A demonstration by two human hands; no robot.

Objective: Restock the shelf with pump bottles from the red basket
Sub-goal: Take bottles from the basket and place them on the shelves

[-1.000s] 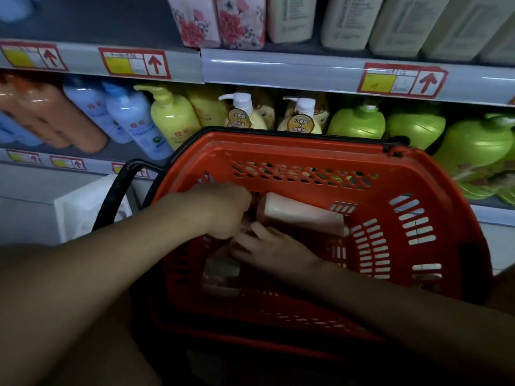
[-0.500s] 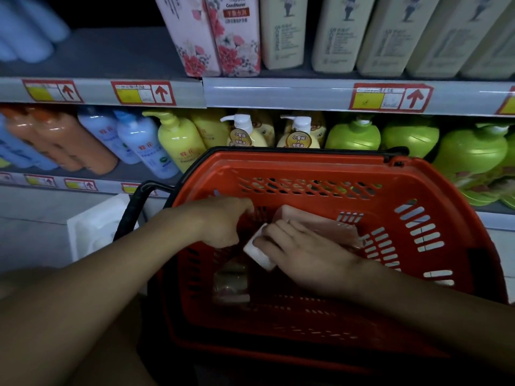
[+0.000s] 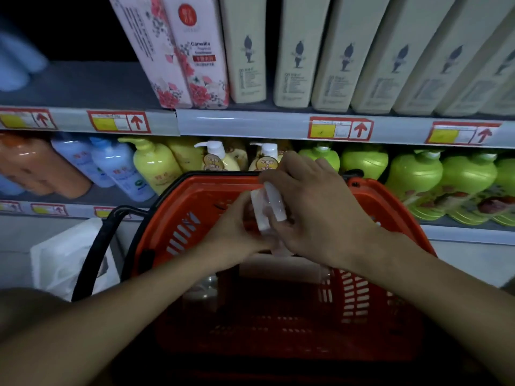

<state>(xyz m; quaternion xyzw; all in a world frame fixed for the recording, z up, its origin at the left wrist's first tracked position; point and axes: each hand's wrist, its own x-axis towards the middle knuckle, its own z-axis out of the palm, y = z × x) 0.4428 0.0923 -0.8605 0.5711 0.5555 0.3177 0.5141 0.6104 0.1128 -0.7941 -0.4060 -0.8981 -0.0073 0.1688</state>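
The red basket (image 3: 384,207) sits right in front of me, below the shelf (image 3: 250,126). Both hands are raised over its far half, holding one pale pump bottle (image 3: 269,208) between them. My right hand (image 3: 315,215) wraps the bottle's body from the right; my left hand (image 3: 237,232) grips its lower end. Most of the bottle is hidden by my fingers. In the basket's bottom lies a dim clear pump bottle (image 3: 206,288).
The lower shelf row holds orange, blue, yellow (image 3: 156,168) and green pump bottles (image 3: 415,176). Above stand pink floral bottles (image 3: 195,65) and cream ones. A white bag (image 3: 67,257) sits left of the basket's black handle (image 3: 94,246).
Both hands have lifted out of the basket's bottom with the pale bottle, up toward its far rim. The view tilted upward, showing more of the upper shelf.
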